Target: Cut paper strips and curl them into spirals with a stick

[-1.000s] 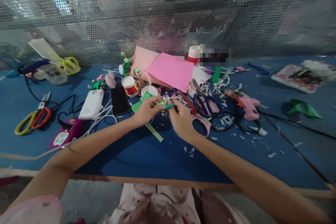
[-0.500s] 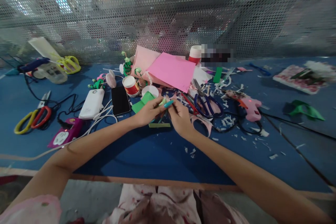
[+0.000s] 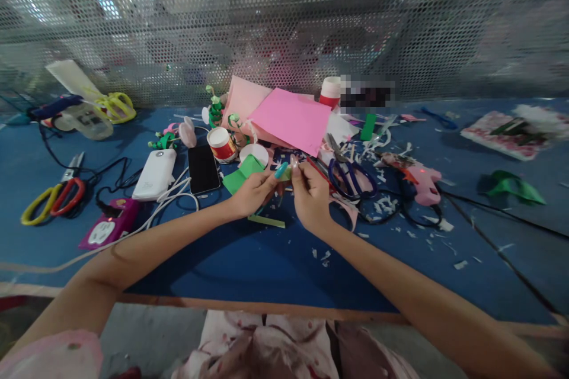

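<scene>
My left hand (image 3: 252,195) and my right hand (image 3: 312,198) meet above the middle of the blue table, both closed in a pinch. Between their fingertips is a small piece of light green paper (image 3: 287,174), mostly covered by the fingers. A light green paper strip (image 3: 267,221) shows just below the hands; whether it joins the held piece I cannot tell. Folded green paper (image 3: 242,173) lies beside my left hand, close to a white disc (image 3: 253,156). To the right of my right hand rest dark blue-handled scissors (image 3: 351,176).
Pink paper sheets (image 3: 293,118) lie behind the hands. A paper cup (image 3: 222,145), a phone (image 3: 203,169), a white power bank (image 3: 155,174) and yellow-red scissors (image 3: 56,195) are leftward. A pink glue gun (image 3: 425,182) with its cord lies right, among paper scraps. Perforated metal (image 3: 267,41) backs the table.
My fingers have shifted on the light green paper, and my right thumb now points upward on it. The light green strip below sits slightly lower and more tilted.
</scene>
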Tool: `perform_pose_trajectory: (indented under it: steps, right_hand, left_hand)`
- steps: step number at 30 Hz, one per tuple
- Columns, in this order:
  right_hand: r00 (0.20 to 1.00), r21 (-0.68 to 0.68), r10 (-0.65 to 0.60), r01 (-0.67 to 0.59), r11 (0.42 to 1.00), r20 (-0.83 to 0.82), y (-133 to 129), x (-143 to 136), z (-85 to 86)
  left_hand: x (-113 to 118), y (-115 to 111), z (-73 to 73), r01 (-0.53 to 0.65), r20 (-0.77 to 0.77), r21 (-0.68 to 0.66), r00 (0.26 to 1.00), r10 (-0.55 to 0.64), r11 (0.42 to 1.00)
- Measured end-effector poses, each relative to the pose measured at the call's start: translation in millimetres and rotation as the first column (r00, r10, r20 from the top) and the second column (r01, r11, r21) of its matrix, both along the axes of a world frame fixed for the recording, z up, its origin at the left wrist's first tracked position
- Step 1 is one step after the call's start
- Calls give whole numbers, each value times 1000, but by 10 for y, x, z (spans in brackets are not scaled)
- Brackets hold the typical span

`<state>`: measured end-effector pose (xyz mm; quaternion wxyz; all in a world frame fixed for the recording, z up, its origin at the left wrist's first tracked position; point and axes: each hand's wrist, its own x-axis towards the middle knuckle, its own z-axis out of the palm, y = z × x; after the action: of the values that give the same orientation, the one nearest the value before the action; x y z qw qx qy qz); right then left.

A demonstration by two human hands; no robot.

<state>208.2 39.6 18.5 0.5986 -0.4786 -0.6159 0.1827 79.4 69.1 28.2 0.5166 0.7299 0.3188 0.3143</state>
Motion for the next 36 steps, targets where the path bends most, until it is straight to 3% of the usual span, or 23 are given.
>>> perform_pose_trajectory:
  steps: [7, 9, 12, 14, 18, 24, 28, 32, 36]
  right_hand:
    - [999, 10, -22, 22, 1000, 39, 9, 15, -1]
    - [999, -15, 2, -1, 1000, 42, 23, 27, -1]
    - [995, -36, 61, -58, 998, 75, 35, 37, -3]
    - [991, -51, 76, -70, 996, 107, 31, 32, -3]
    - [992, -123, 50, -36, 992, 115, 0, 1, -1]
    - [999, -226, 35, -33, 974, 4, -55, -50, 21]
    - [998, -252, 53, -62, 966, -43, -61, -68, 26]
    - [995, -229, 95, -102, 968, -43, -44, -68, 19]
    - [996, -125, 65, -56, 991, 61, -39, -65, 17]
  left_hand:
    - [-17, 22, -5, 22, -136, 29, 991, -18, 999]
    - [-37, 43, 22, -4, -173, 129, 985, 27, 992]
    - [-62, 59, 65, -19, -210, 358, 973, 100, 934]
    - [-67, 52, 70, -15, -223, 406, 968, 115, 914]
    - [-40, 7, 23, -71, -183, 352, 973, 144, 933]
    - [33, -39, -37, -260, -94, 454, 937, 335, 852]
    - [69, -67, -45, -318, -65, 414, 924, 376, 853]
    - [82, -79, -40, -310, -37, 397, 935, 352, 864]
    - [81, -72, -59, -315, 23, 322, 945, 325, 893]
